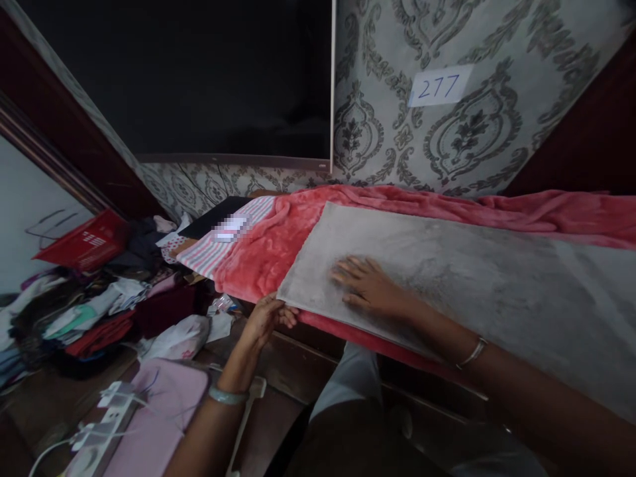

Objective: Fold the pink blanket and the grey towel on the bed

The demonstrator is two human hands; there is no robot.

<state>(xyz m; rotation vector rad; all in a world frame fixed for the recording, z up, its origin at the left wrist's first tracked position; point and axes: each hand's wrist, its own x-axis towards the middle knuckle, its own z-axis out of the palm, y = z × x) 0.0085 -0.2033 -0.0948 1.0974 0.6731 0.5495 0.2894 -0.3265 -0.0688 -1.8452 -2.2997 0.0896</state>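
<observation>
A long grey plush cloth (477,291) lies spread over a red fleece blanket (293,228). My left hand (267,320) pinches the near left corner of the grey cloth at the front edge. Fingers spread, my right hand (368,286) rests palm down on the cloth, right of that corner. Darker smudged marks show in the pile around it. At the blanket's left end is a pink, white and grey striped cloth (209,255).
A large dark TV screen (199,79) hangs above. The patterned wall carries a paper marked 277 (440,86). Heaped clothes (99,311) and a red bag (89,242) fill the left side. A power strip (106,427) sits on a pink case (171,397) at lower left.
</observation>
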